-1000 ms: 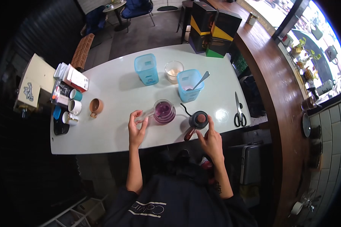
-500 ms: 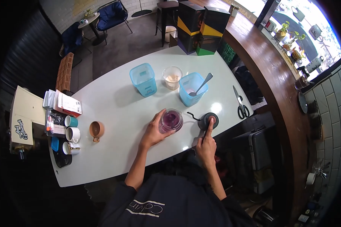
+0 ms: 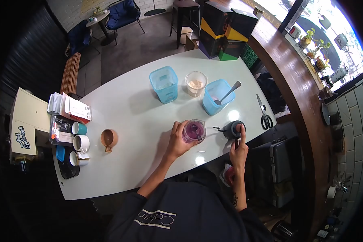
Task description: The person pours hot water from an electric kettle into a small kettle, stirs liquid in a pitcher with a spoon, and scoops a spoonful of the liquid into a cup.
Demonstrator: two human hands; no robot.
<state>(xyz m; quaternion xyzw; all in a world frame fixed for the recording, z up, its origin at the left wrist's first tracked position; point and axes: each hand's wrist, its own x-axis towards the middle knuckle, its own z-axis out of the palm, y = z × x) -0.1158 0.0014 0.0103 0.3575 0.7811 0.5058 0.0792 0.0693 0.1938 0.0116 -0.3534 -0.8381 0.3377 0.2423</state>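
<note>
"What are the hands holding?"

"The left hand [image 3: 179,144] is gripping the glass jug [image 3: 193,132] of purple drink. The right hand [image 3: 238,154] is holding the black kettle [image 3: 230,131], right of the jug, one finger [image 3: 243,136] touching its lid [image 3: 234,125]."

"And past the jug?"

"A spoon [image 3: 231,91] is leaning in a blue tub [image 3: 213,104], near a clear cup [image 3: 195,89]."

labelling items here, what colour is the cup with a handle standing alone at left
Terracotta brown.
</note>
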